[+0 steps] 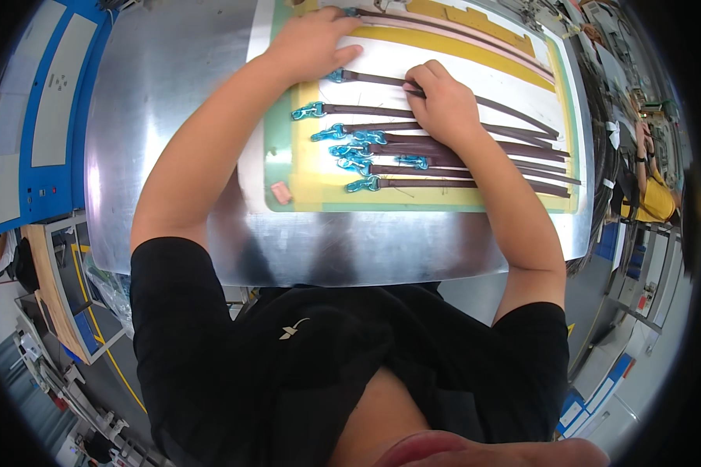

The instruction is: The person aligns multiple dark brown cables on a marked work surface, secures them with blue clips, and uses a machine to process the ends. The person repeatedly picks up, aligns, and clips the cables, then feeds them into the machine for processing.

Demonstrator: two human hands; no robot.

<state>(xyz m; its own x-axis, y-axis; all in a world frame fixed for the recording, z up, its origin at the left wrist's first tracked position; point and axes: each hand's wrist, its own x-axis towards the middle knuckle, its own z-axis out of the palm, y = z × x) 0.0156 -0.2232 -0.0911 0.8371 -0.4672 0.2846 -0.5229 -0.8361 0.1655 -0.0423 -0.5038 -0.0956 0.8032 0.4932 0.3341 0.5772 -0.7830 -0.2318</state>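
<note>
Right hand (442, 105) pinches the top dark strap (382, 79), long axis running left-right across the surface (171, 117); left hand (313, 43) flat, fingers spread, nearer its blue clip end (336, 75).

Straps (444, 148) showing dark brown, clips (350, 144) gleaming turquoise. Mat (319, 183) showing yellow with green edging; table (163, 101) shining silver. Shirt (234, 366) reading black; console (39, 109) showing blue and grey.

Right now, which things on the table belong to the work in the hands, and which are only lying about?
In the work:
- left hand, flat near a strap end
- right hand, pressing a dark brown strap
- other brown straps with blue clasps
- yellow-green mat under them

Lying about:
- small pink block on the mat corner
- blue control panel, left of the metal table
</note>
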